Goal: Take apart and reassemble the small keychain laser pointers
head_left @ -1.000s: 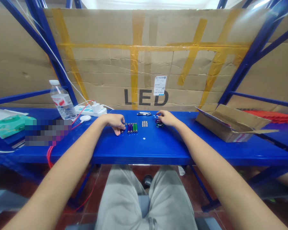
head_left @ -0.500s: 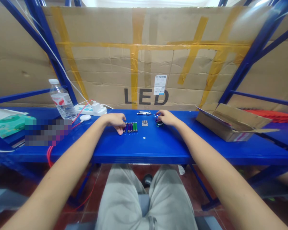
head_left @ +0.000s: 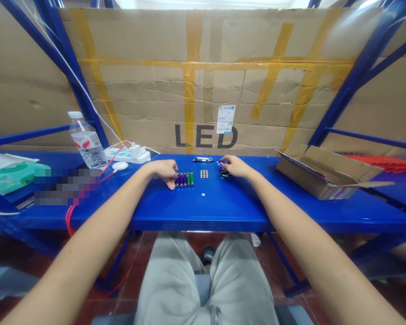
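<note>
Blue metal tabletop (head_left: 203, 210); metallic purple-and-green cylinders (head_left: 185, 179) beside curled left fingers (head_left: 171, 183): likely light, slick, pinch mid-length; hold unclear, right fingers (head_left: 224, 158) too.

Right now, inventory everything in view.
Tubes: several, purple and green, centre left
Round pieces: about twelve, silvery, centre
Slim items: uncounted, dark, back centre
Shiny pieces: uncounted, dark, centre right
Bottle: one, clear, left
Power strip: one, white, left
Packet: one, green, far left
Cables: uncounted, red, left
Open box: one, brown, right
Stack: uncounted, red, right
Cardboard panel: one, brown, back
Table: one, blue, centre
Trouser legs: two, grey, below
Left hand: one, at tubes
Right hand: one, at shiny pieces
</note>
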A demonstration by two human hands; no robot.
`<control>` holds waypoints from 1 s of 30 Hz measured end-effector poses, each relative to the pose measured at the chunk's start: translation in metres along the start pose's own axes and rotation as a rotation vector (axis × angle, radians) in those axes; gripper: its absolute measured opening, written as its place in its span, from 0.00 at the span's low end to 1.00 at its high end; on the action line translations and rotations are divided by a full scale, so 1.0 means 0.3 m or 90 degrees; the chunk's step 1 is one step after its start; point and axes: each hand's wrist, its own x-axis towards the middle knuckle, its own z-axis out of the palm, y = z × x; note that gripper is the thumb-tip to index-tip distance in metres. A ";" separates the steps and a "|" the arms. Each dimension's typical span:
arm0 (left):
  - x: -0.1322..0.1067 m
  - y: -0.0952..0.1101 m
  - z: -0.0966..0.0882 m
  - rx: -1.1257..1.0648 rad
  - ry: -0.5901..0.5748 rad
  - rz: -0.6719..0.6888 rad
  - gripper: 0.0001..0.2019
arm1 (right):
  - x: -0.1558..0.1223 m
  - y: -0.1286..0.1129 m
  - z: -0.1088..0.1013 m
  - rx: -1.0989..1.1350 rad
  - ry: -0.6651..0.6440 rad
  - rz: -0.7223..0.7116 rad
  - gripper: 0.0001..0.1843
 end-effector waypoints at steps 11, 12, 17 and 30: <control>-0.005 0.008 0.003 -0.003 0.012 -0.015 0.17 | 0.007 0.009 0.005 0.017 -0.005 -0.003 0.18; -0.004 0.007 0.002 0.003 0.019 -0.020 0.15 | 0.007 0.009 0.005 0.018 -0.004 -0.002 0.17; 0.012 -0.002 -0.010 0.040 0.086 -0.028 0.04 | 0.004 0.004 0.004 0.012 -0.008 -0.002 0.18; 0.055 -0.023 -0.011 0.048 0.099 0.002 0.03 | 0.014 0.016 0.009 0.023 -0.001 -0.008 0.16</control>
